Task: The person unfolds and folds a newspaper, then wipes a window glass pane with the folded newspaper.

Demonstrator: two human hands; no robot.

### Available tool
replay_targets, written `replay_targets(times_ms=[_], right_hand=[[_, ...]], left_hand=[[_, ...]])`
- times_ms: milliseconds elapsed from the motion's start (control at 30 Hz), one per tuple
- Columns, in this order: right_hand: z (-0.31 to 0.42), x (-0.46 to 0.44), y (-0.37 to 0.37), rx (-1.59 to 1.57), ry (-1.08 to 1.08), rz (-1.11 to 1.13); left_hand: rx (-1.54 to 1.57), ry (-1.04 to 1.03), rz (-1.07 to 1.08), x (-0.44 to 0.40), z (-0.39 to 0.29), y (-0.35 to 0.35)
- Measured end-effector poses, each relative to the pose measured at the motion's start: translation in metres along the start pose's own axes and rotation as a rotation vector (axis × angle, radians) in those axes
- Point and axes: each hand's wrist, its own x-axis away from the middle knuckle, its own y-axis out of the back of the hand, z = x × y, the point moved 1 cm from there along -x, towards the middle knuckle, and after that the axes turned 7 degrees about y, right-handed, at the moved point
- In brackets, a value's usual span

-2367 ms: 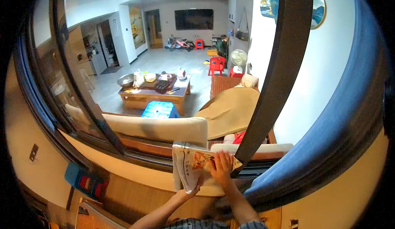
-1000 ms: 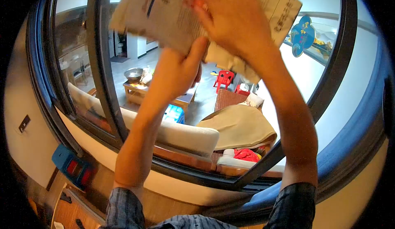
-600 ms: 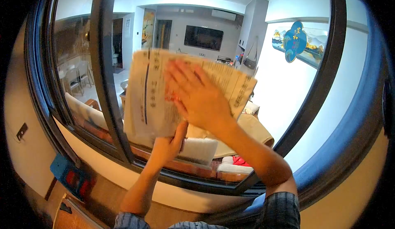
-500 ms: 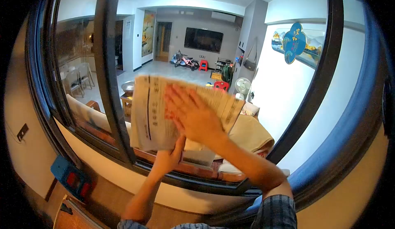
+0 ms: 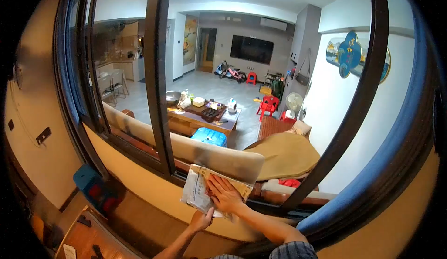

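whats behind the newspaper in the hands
The cream sofa back and dark window frame show past the edges of the newspaper; whatever lies directly behind it is covered.

Ceiling glare lights the far room; the edges curve into black.

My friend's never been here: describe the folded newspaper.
Find the dark-framed window, then look down to its lower edge. There, the left hand holds the newspaper from below, the right hand lying flat on top. Unlike the plain sofa back beyond, it carries printed lines.
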Motion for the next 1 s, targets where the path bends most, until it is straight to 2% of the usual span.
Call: replay_targets(times_ms=[67, 100, 133, 200, 267, 300, 367, 433, 467, 533, 567, 600, 633, 733, 833, 967, 1000], right_hand=[[0.024, 0.031, 0.003, -0.101, -0.067, -0.068], [0.03, 0.039, 0.01, -0.153, -0.08, -0.104], [0.034, 0.049, 0.018, -0.205, -0.126, -0.104], [0.04, 0.056, 0.053, -0.188, -0.127, -0.164], [0.042, 0.063, 0.09, -0.105, -0.135, -0.23], [0.042, 0.064, 0.112, -0.084, -0.148, -0.255], [0.038, 0.062, 0.17, -0.007, -0.138, -0.266], [0.018, 0.055, 0.217, 0.206, -0.091, -0.402], [0.008, 0.051, 0.243, 0.279, -0.065, -0.453], [-0.023, 0.037, 0.29, 0.459, 0.004, -0.637], [-0.036, 0.034, 0.313, 0.504, -0.094, -0.599], [-0.054, 0.026, 0.327, 0.641, -0.042, -0.689], [-0.072, 0.019, 0.341, 0.782, -0.001, -0.788], [-0.108, 0.023, 0.349, 0.793, 0.065, -0.798], [-0.142, 0.032, 0.309, 0.747, 0.141, -0.723], [-0.147, 0.055, 0.273, 0.782, 0.116, -0.825], [-0.144, 0.048, 0.278, 0.803, 0.111, -0.828]], left_hand=[[-0.005, -0.004, 0.028, 0.027, 0.012, -0.006], [-0.095, -0.351, -0.129, 0.037, -0.001, -0.009], [-0.226, -0.218, -0.018, 0.054, -0.005, -0.007], [-0.166, -0.126, 0.197, 0.076, -0.046, 0.002], [-0.231, -0.455, 0.06, 0.073, -0.039, -0.015], [-0.216, -0.615, -0.006, 0.073, -0.064, -0.018], [-0.236, -0.578, 0.07, 0.075, -0.097, -0.027], [-0.374, -0.399, 0.263, 0.061, -0.152, -0.029], [-0.303, -0.601, 0.13, 0.058, -0.186, -0.037], [-0.081, -0.809, 0.018, 0.038, -0.24, -0.057], [-0.03, -0.879, -0.002, 0.025, -0.266, -0.066], [0.018, -0.951, -0.021, 0.013, -0.292, -0.075], [-0.007, -0.783, 0.107, 0.008, -0.315, -0.075], [0.032, -0.79, 0.054, -0.017, -0.339, -0.101], [0.051, -0.935, -0.11, -0.041, -0.311, -0.122], [-0.029, -0.742, -0.074, -0.051, -0.274, -0.138], [-0.036, -0.8, -0.117, -0.049, -0.275, -0.132]])
